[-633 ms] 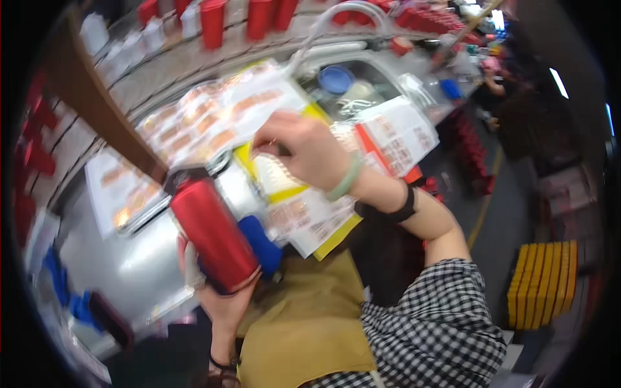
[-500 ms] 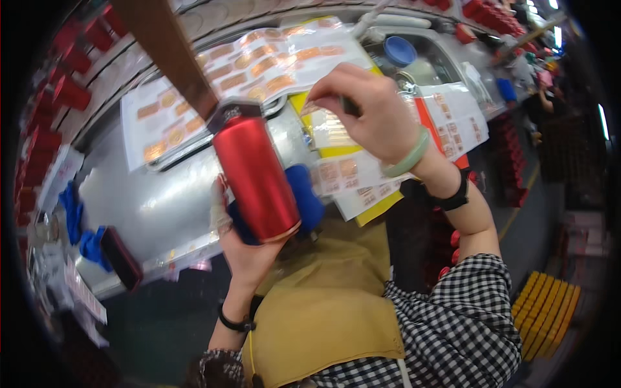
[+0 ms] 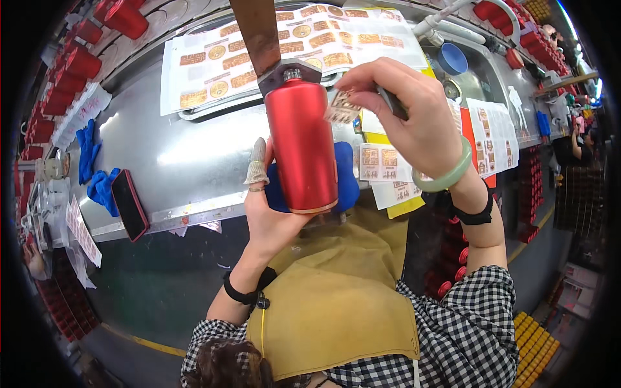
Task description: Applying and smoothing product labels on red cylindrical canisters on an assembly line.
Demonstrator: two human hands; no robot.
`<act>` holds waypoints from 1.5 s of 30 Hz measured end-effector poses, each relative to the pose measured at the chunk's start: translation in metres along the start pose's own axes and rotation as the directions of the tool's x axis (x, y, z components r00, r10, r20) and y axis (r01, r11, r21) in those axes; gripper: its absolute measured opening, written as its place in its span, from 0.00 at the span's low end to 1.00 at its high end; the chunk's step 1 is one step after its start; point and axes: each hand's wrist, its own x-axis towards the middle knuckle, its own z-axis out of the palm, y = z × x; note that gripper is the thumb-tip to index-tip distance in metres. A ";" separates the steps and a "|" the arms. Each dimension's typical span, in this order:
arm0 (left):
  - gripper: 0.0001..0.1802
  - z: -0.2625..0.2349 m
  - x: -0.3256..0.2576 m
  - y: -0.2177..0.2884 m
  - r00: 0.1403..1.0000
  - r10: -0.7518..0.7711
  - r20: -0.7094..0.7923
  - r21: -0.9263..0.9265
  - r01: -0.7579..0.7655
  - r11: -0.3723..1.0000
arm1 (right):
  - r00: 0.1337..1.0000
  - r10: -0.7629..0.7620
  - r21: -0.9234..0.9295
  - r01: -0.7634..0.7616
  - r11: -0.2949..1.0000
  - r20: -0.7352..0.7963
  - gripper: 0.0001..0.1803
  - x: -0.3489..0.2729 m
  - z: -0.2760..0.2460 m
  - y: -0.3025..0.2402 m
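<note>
A red metallic bottle [image 3: 299, 145] stands in front of me, its neck end at a dark metal fitting [image 3: 289, 72] on a wooden bar [image 3: 255, 32]. My left hand [image 3: 275, 220] is closed round the bottle's lower left side; a pale cover wraps one finger. Blue padding [image 3: 347, 176] shows behind the bottle. My right hand [image 3: 414, 107] pinches a small printed decal [image 3: 343, 107] by its upper edge, close to the bottle's upper right side. Something dark is tucked in the right palm; its kind is hidden.
Sheets of gold and brown decals [image 3: 226, 64] cover a tray on the metal bench [image 3: 168, 155]. More decal sheets [image 3: 495, 132] lie at right, near a blue bowl [image 3: 453, 58] in a sink. A phone [image 3: 129, 205] lies at the left edge by blue cloths [image 3: 103, 191]. Red bottles [image 3: 126, 19] line the back.
My right hand has brought the decal closer to the bottle, where it now shows clearly. My left hand still holds the bottle. The whole view has shifted.
</note>
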 end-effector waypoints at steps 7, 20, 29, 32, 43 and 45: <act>0.73 0.002 0.005 0.019 0.968 -0.249 0.037 -0.093 0.251 0.963 | 0.988 -0.012 0.218 -0.022 0.976 0.156 0.16 0.010 0.023 -0.010; 0.76 -0.013 0.008 0.004 0.991 -0.012 0.132 0.121 -0.004 0.993 | 0.950 0.105 0.145 -0.153 0.978 0.294 0.17 0.018 0.034 -0.005; 0.49 -0.003 0.047 0.009 0.981 -0.193 -0.029 -0.279 0.178 0.944 | 0.949 0.161 0.047 -0.180 0.982 0.272 0.19 0.014 0.048 -0.002; 0.43 -0.003 0.053 0.017 0.966 -0.241 0.097 -0.411 0.259 0.874 | 0.990 0.120 -0.042 -0.117 0.992 0.076 0.18 0.014 0.048 0.001; 0.40 0.000 0.053 0.022 0.956 -0.285 0.066 -0.451 0.283 0.847 | 0.785 0.599 0.611 -0.554 0.566 0.157 0.26 -0.013 0.086 0.023; 0.40 0.001 0.052 0.024 0.956 -0.285 0.069 -0.469 0.283 0.836 | 0.763 0.625 0.614 -0.576 0.540 0.166 0.25 -0.011 0.084 0.019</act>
